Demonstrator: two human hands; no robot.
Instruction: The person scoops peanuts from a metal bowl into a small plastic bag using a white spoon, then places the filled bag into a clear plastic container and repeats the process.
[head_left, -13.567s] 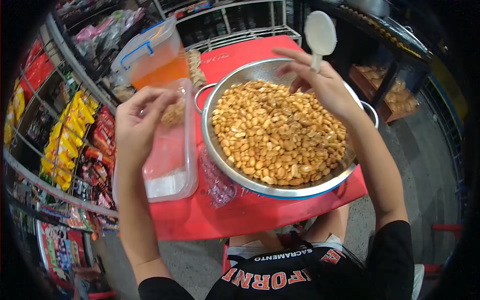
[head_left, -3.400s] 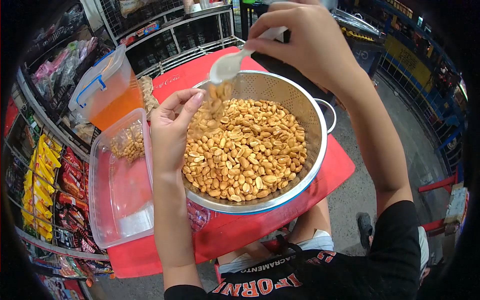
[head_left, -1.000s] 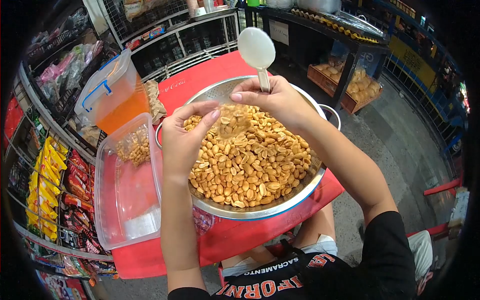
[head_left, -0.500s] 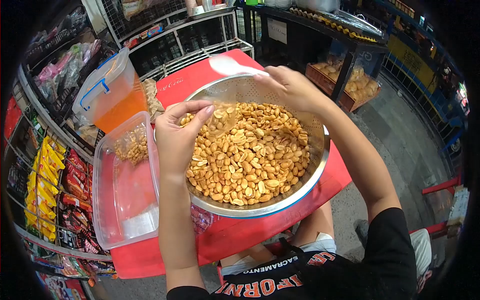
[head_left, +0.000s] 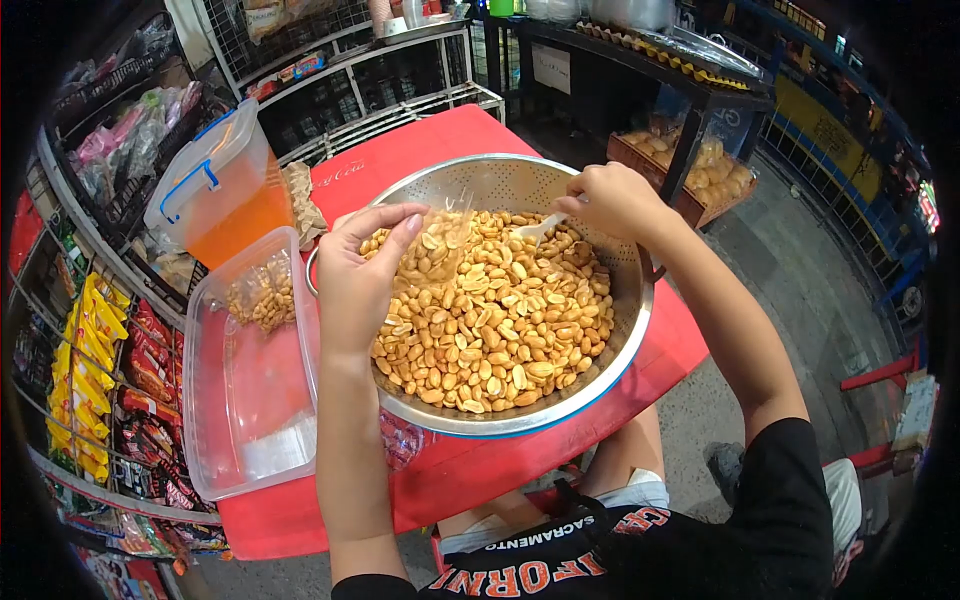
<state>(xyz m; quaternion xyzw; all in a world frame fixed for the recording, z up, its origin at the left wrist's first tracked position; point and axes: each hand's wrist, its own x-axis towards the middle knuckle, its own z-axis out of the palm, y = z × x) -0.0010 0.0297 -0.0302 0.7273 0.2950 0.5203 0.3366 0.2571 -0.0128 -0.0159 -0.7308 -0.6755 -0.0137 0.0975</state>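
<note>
A wide metal colander (head_left: pixel 632 340) full of peanuts (head_left: pixel 490 340) stands on the red table. At its left side my left hand (head_left: pixel 372 245) pinches a small clear plastic bag (head_left: pixel 452 222) by its edge; peanuts show inside the bag, low over the heap. My right hand (head_left: pixel 612 200) is closed around the handle of a white plastic spoon (head_left: pixel 540 228). The spoon's bowl reaches down into the peanuts near the far right of the heap, partly hidden among them.
Left of the colander sits a clear plastic tub (head_left: pixel 250 400) with bagged peanuts (head_left: pixel 262 295) in it. Behind it stands a lidded container of orange liquid (head_left: pixel 235 215). Snack packets (head_left: pixel 90 370) hang on a rack at left. Bread (head_left: pixel 715 170) fills a case at right.
My right hand has come down and to the right, bringing the spoon from above the colander's far rim into the peanuts. The left hand with the bag has barely moved.
</note>
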